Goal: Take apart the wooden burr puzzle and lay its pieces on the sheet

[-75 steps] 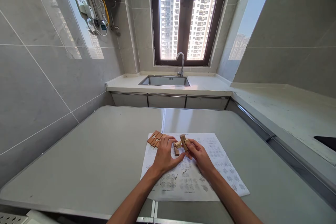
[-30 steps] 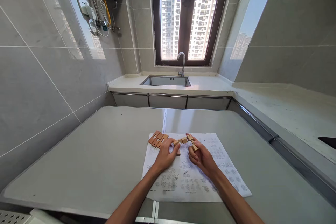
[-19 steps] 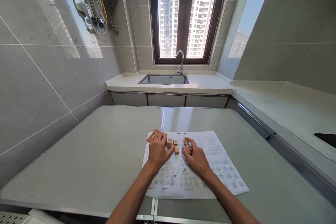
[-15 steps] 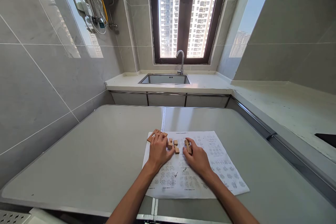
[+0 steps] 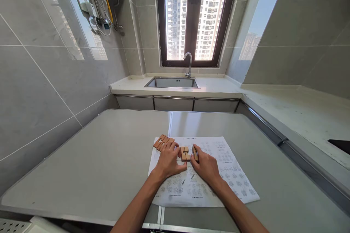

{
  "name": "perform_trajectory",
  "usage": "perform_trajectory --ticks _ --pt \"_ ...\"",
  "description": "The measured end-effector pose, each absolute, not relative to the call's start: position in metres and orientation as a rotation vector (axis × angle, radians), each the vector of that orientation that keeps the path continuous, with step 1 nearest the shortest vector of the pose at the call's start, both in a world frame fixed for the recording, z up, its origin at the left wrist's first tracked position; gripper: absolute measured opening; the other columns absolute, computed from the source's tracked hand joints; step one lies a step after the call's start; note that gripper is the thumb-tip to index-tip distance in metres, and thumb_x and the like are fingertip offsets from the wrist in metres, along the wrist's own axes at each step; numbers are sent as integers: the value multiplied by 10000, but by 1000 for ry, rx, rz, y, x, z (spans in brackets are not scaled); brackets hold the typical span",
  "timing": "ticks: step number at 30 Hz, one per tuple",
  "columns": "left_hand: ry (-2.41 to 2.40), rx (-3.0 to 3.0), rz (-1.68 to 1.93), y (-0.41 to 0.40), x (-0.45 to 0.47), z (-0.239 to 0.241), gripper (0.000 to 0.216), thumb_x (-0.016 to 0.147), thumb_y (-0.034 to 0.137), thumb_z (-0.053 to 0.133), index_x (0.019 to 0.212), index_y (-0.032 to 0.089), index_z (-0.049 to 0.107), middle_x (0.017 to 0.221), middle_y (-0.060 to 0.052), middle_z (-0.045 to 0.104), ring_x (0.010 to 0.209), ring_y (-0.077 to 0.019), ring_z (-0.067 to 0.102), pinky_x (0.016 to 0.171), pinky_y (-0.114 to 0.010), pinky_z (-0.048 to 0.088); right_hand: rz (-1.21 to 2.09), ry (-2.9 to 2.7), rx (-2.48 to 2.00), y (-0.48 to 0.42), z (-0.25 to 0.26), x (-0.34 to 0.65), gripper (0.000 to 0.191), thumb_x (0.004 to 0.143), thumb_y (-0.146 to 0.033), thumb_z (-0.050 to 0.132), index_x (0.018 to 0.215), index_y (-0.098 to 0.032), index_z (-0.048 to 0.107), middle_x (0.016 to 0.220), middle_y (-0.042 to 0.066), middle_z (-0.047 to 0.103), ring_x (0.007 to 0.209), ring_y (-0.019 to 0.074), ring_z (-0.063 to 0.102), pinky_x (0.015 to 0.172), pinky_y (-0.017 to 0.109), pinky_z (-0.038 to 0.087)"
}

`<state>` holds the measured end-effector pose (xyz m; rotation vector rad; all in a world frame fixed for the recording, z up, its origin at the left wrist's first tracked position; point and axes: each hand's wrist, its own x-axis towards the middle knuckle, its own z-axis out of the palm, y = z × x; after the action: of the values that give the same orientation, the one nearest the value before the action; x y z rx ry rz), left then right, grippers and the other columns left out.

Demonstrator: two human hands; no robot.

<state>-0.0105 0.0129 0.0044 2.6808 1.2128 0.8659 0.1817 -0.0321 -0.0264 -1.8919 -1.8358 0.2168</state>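
Note:
Small notched wooden blocks [image 5: 185, 154] lie fitted side by side on a printed sheet [image 5: 213, 185]. My left hand [image 5: 168, 160] rests at their left side, its fingertips against the left edge and its thumb spread apart below the lower edge. My right hand [image 5: 205, 165] pinches a narrow wooden block [image 5: 195, 153] between thumb and fingers, just right of the fitted blocks, with a small gap between. Several more notched wooden blocks [image 5: 162, 140] lie in a slanted row beyond my left hand, partly covered by its fingers.
The sheet lies across the seam of a pale folding table [image 5: 95, 167] and bears printed figures and pencilled ticks. Beyond the table stand a counter [image 5: 216, 85] with a sink [image 5: 172, 82] and a tap [image 5: 188, 64]. A tiled wall [image 5: 49, 80] borders the left.
My left hand has moved right and toward me from the slanted row. The loose blocks now sit together as one group. My right hand stays about where it was, holding its block.

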Motion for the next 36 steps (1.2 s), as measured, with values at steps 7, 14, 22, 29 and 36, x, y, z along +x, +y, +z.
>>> perform_trajectory --ticks 7,14,22,29,36 --pt "1167 2649 886 15 -10 6 399 680 410 811 931 228 560 1087 -88 608 1056 -327 575 930 -474 482 143 -1855 -1799 -31 -34 183 444 1004 -307 488 1436 -217 533 1207 114 722 998 253 720 776 322 516" --pt "1073 2582 848 14 -10 6 595 768 414 830 1244 244 515 1206 -100 630 1120 -331 579 957 -475 475 160 -1929 -1689 -30 -34 182 452 1007 -284 486 1457 -247 501 1147 90 676 908 237 702 741 318 525" --pt "1000 2502 830 17 -11 1 637 768 392 862 1283 257 513 1244 -89 656 1164 -316 601 983 -464 495 294 -1955 -1531 -31 -33 185 428 972 -205 497 1396 -259 533 1175 70 638 939 215 683 794 315 533" --pt "1018 2430 776 23 -13 -8 710 757 316 878 1349 251 491 1320 -103 647 1225 -326 608 1033 -495 505 400 -1959 -1444 -31 -33 183 504 921 -127 492 1404 -266 533 1201 58 627 922 194 672 830 322 541" --pt "980 2349 832 21 -12 -14 658 827 267 768 1409 235 462 1347 -126 616 1247 -305 601 1061 -479 510 396 -1933 -1450 -32 -32 181 521 887 -98 500 1382 -249 563 1230 67 635 963 201 679 873 338 552"
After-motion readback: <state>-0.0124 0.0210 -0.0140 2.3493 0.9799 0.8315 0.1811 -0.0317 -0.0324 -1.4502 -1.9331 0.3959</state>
